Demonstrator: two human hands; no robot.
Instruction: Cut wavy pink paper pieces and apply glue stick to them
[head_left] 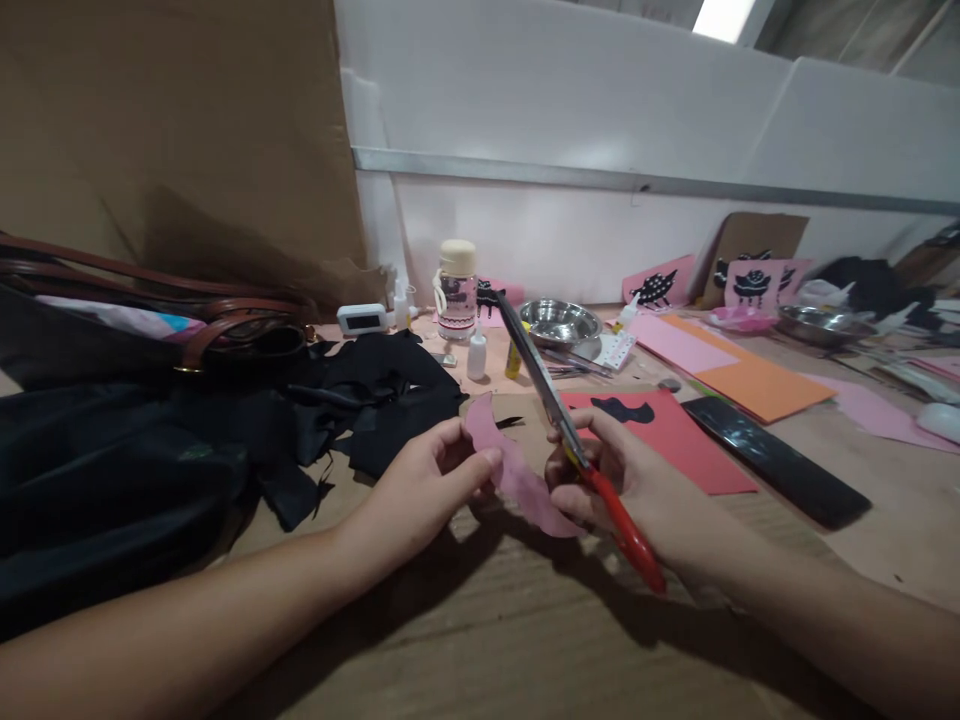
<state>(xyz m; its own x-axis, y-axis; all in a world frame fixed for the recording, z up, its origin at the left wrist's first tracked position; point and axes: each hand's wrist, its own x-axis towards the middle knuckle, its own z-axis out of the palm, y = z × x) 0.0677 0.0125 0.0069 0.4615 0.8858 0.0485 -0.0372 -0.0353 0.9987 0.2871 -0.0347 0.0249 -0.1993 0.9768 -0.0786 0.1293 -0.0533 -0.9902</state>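
Observation:
A wavy strip of pink paper [523,482] is pinched between the thumb and fingers of my left hand [427,485]. My right hand [619,470] is wrapped round red-handled scissors [551,400], whose long metal blades point up and away, above the table. The fingertips of my right hand are close to the lower end of the pink strip; whether they touch it is hard to tell. Beyond my right hand, a small black wavy cutout [622,410] lies on a red sheet [701,450].
Black fabric scraps [397,390] and a dark bag [112,470] fill the left. Behind stand a clear bottle [457,295], a white dropper bottle [477,356] and a metal bowl [560,322]. An orange sheet [765,375] and black strip [776,460] lie right.

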